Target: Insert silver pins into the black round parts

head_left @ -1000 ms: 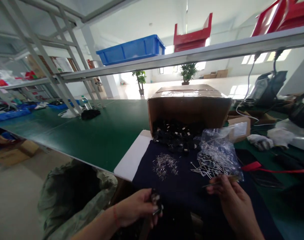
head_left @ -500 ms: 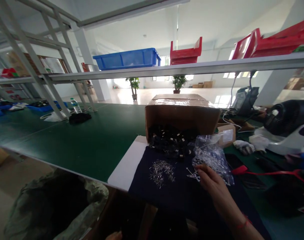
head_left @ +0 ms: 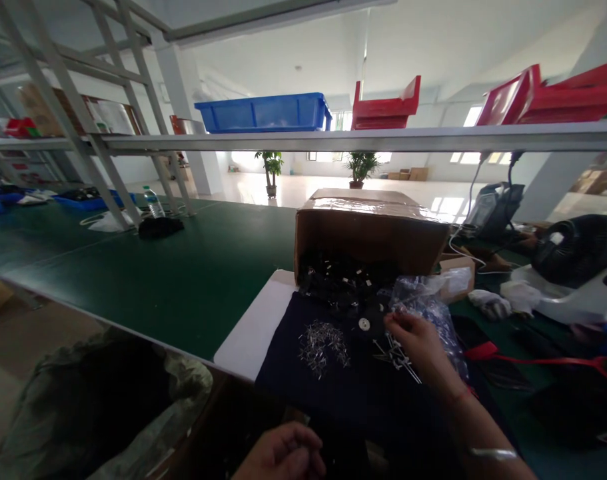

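My right hand [head_left: 418, 343] reaches over the dark cloth [head_left: 353, 393], thumb and fingers pinched together; whatever is between the fingertips is too small to make out. Under and beside it lie loose thin metal pins [head_left: 398, 357], and behind it a clear plastic bag [head_left: 430, 300] of similar pieces. Left of the fingertips is a pale round disc [head_left: 364, 325] with small holes. A heap of short silvery pieces [head_left: 324, 348] rests on the cloth. My left hand [head_left: 286, 453] is low at the bottom edge, fingers curled; its contents, if any, are hidden.
A cardboard box [head_left: 373, 207] on its side spills black parts [head_left: 338, 283] toward me. A white board [head_left: 256, 327] lies left of the cloth on the green table [head_left: 198, 267]. To the right are gloves [head_left: 490, 303] and a fan [head_left: 578, 260]. A large sack [head_left: 183, 400] stands below the table edge.
My left hand has risen into view from the bottom edge. My right hand has moved slightly up and away from the pins. The pale disc now shows on the near side of the black parts.
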A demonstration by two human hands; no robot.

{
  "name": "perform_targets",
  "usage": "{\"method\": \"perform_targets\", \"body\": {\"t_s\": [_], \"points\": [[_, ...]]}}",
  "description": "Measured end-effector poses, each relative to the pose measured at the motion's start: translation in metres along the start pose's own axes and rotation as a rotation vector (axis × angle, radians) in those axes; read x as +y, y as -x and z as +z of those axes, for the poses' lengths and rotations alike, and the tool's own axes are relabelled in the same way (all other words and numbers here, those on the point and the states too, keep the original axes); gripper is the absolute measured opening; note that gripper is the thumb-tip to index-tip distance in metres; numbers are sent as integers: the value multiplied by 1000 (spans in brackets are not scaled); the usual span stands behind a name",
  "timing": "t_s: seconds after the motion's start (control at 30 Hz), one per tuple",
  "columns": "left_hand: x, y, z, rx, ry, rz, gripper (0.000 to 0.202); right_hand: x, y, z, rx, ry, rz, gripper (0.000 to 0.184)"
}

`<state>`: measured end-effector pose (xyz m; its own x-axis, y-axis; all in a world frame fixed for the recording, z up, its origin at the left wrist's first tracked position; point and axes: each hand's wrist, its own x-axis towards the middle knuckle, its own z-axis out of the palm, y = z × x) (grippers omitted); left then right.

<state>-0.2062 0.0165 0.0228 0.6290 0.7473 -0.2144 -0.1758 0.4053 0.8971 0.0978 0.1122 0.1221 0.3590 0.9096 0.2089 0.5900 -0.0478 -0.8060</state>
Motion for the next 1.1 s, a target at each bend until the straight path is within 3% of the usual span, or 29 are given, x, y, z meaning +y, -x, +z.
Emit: {"method": "perform_targets", "body": {"t_s": [0.13,0.23,0.33,0.47,0.53,0.63,0.7,0.77,0.97,1.1], "points": [[41,-17,39,30,216,49,45,-3,50,-4,-98,-315,16,37],[53,-31,53,-68,318,-27,58,-15,81,-10,-361,-412,-54,27],[51,-36,55,-213,269,-139,66,-31,100,-22,-618,-275,-216,13],[40,-28,48,-314,70,-202,53,-41,117,-29,-879,-203,-327,24],[34,-20,45,-332,52,-248,51,-39,120,-26,-948,-213,-334,24],[27,-10,43,-308,167,-242,60,-29,112,-13,-788,-182,-338,15],[23,-3,43,-246,314,-186,67,-22,100,-1,-604,-57,-391,18],[19,3,41,-175,450,-106,69,-17,85,14,-502,113,-495,21],[18,18,24,-42,592,44,54,-23,52,46,-473,501,-897,23],[18,22,17,-39,619,56,54,-31,42,49,-578,566,-1045,17]]}}
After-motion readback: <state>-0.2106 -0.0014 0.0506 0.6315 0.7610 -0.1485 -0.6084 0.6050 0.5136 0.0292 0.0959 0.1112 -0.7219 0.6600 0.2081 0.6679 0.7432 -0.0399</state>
